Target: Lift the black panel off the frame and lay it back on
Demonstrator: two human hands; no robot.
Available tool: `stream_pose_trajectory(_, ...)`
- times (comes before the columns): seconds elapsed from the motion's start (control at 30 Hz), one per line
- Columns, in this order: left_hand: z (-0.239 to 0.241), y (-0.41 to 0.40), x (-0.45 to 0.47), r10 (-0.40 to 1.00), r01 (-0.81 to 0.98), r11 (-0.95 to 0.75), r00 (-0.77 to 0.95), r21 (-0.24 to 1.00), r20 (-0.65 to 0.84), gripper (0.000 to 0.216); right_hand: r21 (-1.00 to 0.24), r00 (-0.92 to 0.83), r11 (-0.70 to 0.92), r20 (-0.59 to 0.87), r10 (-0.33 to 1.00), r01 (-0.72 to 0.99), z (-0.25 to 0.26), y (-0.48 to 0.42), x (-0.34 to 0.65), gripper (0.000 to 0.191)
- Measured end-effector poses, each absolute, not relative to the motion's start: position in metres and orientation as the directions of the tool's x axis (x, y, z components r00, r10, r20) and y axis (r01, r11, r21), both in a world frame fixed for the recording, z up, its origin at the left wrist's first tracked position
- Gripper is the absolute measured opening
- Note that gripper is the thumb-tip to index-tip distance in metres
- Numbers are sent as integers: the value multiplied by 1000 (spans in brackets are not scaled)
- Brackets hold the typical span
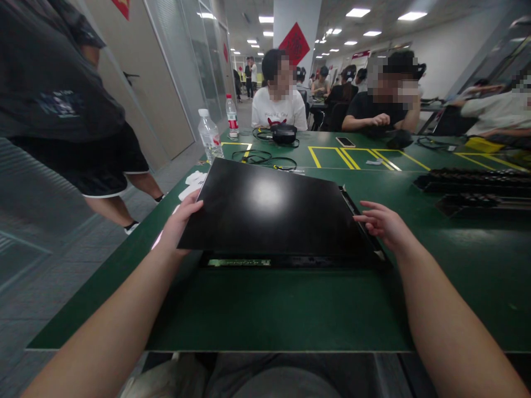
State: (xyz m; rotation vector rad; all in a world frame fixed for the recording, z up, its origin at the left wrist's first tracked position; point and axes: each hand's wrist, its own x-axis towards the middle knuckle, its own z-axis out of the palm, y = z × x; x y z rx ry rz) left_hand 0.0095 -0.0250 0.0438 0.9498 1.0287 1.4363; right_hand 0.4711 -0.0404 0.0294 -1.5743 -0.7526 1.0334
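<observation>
Ceiling lights (358, 12) shine over a grey floor (29, 318), a pale pillar (296, 14) and, apparently, a glass partition (203, 61).

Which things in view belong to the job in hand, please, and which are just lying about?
Apparently in use: glossy black panel, held in the left hand; black frame beneath it.
Apparently lying about: white-capped bottle; red-capped bottle; smartphone; black cable.

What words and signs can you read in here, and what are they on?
"Cat": white T-shirt; the word before it is too blurry.
"福", it looks like: red diamond sign on the pillar.
Dark shirt, left: print too blurry.
Red-capped bottle: label too small.
Green strip under the black panel: marks too small.
Black panel: no words seen.
</observation>
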Motion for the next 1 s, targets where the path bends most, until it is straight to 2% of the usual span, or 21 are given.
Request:
stream_pose_trajectory(0.3,30,-18,10,997,-122,34,-62,992,-42,64,-969,491,-244,-197,849,32,29,-39,470,34)
stream_pose_trajectory(0.43,28,-19,12,993,-98,97,-56,990,-103,68,-972,518,-230,-171,838,51,28,-38,472,31)
stream_pose_trajectory(0.7,34,-23,19,979,-134,197,-35,971,-203,65,-963,539,-249,-159,827,98,24,-36,474,33)
stream_pose_trajectory(1.0,47,-29,31,939,-130,321,-86,938,-333,57,-947,541,-255,-114,833,194,18,-35,480,39)
